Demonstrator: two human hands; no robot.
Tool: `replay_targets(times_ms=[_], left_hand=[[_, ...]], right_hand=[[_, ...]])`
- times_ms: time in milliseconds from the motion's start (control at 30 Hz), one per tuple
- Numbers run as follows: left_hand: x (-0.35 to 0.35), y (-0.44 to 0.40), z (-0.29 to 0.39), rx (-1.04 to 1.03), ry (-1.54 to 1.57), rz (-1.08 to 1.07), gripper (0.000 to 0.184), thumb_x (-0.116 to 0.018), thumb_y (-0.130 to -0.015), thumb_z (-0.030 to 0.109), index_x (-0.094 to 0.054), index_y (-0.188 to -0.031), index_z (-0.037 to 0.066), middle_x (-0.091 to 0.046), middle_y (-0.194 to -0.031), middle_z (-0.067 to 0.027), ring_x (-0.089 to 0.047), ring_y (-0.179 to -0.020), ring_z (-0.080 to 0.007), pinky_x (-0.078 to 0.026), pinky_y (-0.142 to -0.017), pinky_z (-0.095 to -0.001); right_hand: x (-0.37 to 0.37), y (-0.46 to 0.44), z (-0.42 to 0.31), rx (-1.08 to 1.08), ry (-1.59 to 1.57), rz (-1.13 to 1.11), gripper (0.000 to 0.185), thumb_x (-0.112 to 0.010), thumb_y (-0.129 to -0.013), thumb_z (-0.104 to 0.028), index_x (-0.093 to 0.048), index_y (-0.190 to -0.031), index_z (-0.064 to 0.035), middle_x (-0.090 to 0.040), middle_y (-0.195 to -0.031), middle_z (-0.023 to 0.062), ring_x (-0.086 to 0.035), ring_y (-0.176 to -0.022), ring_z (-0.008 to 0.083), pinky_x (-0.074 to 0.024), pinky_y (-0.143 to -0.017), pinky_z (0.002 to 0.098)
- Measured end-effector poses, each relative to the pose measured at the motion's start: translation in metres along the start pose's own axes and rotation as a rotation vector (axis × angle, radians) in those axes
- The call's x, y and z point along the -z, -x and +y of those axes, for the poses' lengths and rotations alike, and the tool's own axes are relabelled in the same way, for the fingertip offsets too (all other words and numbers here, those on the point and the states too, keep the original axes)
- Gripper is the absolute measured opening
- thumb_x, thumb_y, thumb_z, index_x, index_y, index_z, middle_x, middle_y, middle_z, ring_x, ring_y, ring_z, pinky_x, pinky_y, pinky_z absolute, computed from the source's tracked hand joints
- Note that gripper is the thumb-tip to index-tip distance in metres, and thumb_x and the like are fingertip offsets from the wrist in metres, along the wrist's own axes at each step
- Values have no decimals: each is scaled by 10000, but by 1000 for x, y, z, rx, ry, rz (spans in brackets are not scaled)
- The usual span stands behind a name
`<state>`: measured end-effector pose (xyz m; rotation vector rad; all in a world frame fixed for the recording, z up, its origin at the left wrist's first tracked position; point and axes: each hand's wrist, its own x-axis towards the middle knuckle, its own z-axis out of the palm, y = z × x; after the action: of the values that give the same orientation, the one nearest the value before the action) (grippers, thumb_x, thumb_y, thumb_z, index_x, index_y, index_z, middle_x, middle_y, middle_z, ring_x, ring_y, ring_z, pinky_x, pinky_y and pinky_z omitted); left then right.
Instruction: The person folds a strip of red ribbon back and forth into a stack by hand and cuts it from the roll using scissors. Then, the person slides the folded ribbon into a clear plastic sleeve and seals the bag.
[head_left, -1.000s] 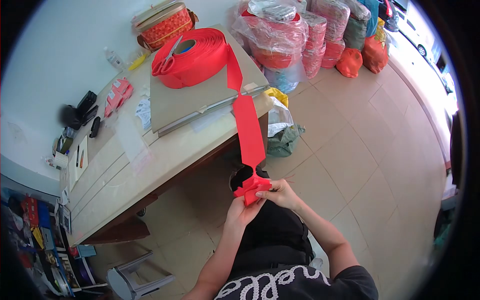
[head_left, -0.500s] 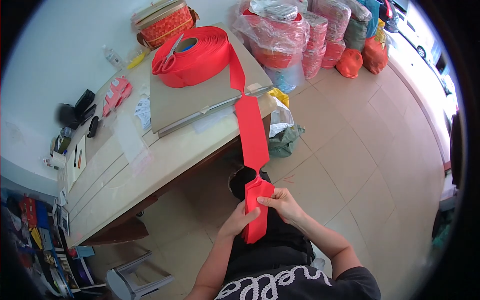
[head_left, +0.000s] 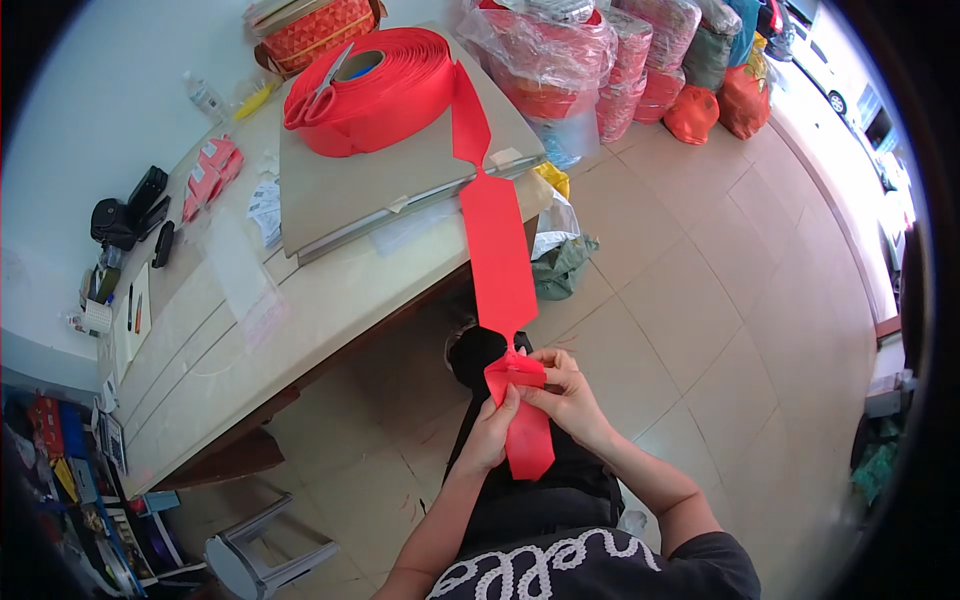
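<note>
A red ribbon [head_left: 497, 250] with notched narrow spots runs from a large red roll [head_left: 400, 105] on the table down to my lap. Both hands grip its gathered, folded end just below one narrow spot. My left hand [head_left: 489, 428] pinches the left edge, thumb pointing up. From the right, my right hand [head_left: 568, 395] holds the folds between thumb and fingers. A flat red length hangs below my hands over my dark trousers. Scissors [head_left: 322, 95] with red handles lean on the roll, apart from my hands.
The roll rests on a grey board [head_left: 370, 195] on the table [head_left: 230, 390]. A black pouch [head_left: 120, 220], papers and pens lie at the left. Wrapped bundles [head_left: 545, 75] and orange bags [head_left: 692, 117] stand on the tiled floor. A grey stool [head_left: 265, 555] is at lower left.
My hands have moved closer together around the ribbon's folds, and the top of the folded stack now bends open. The view has shifted slightly, so the table and roll appear higher and further left.
</note>
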<state>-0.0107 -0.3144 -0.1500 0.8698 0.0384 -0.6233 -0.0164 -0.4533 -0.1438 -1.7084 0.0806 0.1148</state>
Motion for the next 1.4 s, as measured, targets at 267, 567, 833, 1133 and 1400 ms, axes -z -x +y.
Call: replay_targets(times_ms=[267, 567, 833, 1133, 1400], left_hand=[[7, 3, 15, 129, -26, -76, 467, -307, -986, 322, -334, -1299, -25, -522, -1188, -150, -552, -1075, -239, -434, -926, -329], [6, 5, 24, 138, -221, -203, 489, -268, -988, 348, -375, -1269, -39, -513, -1225, -161, -567, -1045, -243, -429, -922, -338], [9, 3, 22, 106, -323, -242, 474, -255, -992, 339, -413, -1235, -37, -523, -1219, -143, -578, -997, -217, -437, -903, -328], [4, 4, 28, 106, -328, -253, 469, -258, -993, 332, -413, -1236, -39, -530, -1212, -151, -584, -975, -211, -447, -886, -329], [4, 4, 26, 118, -290, -246, 489, -258, -990, 351, -397, -1248, -41, -523, -1226, -171, -587, -958, -212, -456, -875, -332]], right_hand=[[24, -14, -41, 140, 40, -16, 416, -690, -775, -155, -556, -1165, -98, -398, -1232, 101, -391, -1170, 229, -429, -867, 304], [31, -35, -43, 129, 28, -177, 365, -698, -763, -237, -580, -1088, -118, -453, -1204, 54, -424, -1072, 165, -331, -897, 300], [35, -36, -49, 129, 81, -217, 334, -699, -770, -246, -583, -1054, -114, -487, -1154, 52, -447, -1058, 161, -335, -887, 291], [36, -41, -45, 87, 40, -297, 235, -677, -801, -256, -629, -958, -87, -525, -1103, 49, -479, -1028, 154, -361, -817, 276], [26, -44, -36, 89, -33, -171, 168, -667, -818, -214, -653, -890, -63, -553, -1017, 46, -509, -855, 110, -395, -712, 247]])
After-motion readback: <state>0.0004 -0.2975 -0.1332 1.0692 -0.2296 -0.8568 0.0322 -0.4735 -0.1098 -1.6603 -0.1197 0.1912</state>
